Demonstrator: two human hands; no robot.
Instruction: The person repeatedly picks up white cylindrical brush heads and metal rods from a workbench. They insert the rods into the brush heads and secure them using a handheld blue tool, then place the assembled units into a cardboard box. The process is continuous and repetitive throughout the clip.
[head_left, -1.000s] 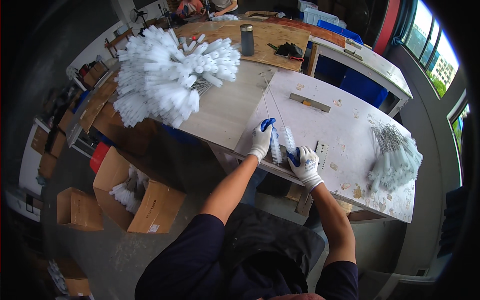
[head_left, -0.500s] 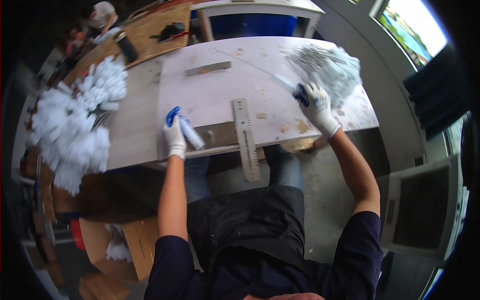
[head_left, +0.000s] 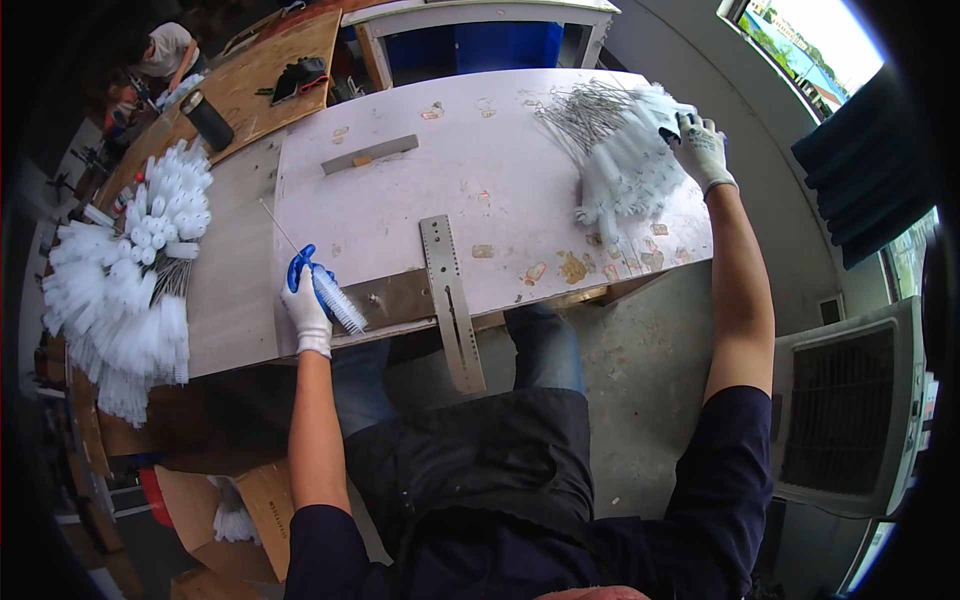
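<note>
right hand (head_left: pixel 700 150) reached brush pile (head_left: pixel 625 175) | left hand (head_left: pixel 305 300) fingers grip brush (head_left: pixel 338 300)

right hand (head_left: pixel 700 150) fingertips buried in brush pile (head_left: pixel 625 170)

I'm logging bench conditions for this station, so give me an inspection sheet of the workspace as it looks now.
Surface: pale worktable, stained, with tape scraps near its front edge.
Job's things: white bottle brush held in the left hand; pile of white brushes with wire stems under the right hand.
Clutter: perforated metal strip overhanging the front edge; grey bar; big heap of finished white brushes at the left.
Grippers: both hands in white gloves, left closed on the brush, right resting on the pile.
Cables: nothing seen.
Surroundings: cardboard boxes on the floor, another person at a far bench, grey vented unit at the right.
</note>
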